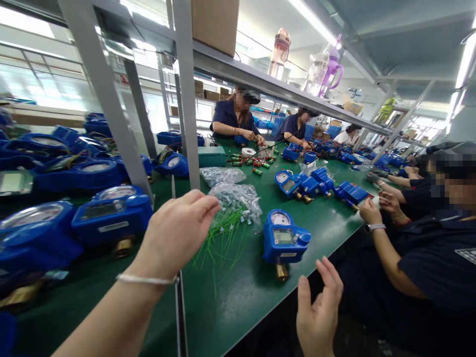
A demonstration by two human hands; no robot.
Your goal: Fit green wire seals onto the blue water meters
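My left hand (178,233) reaches over the near part of the bench, fingers pressed together beside a bundle of thin green wires (226,233) with small pale tags. Whatever is between its fingertips, if anything, is hidden. The wires spill from a clear plastic bag (241,198). A blue water meter (284,238) with a round dial, a small display and a brass fitting stands to the right of the wires. Just below this meter, off the bench edge, my right hand (320,307) is held up with thumb and fingers apart, holding nothing and not touching the meter.
Many blue meters (111,213) crowd the left side, behind a metal post (188,99). More meters (308,183) lie farther right. Red and green cylinders (256,171) are scattered beyond the bags. Co-workers sit opposite; another person's hands (372,210) are close at right. Bottles stand on the overhead shelf (290,87).
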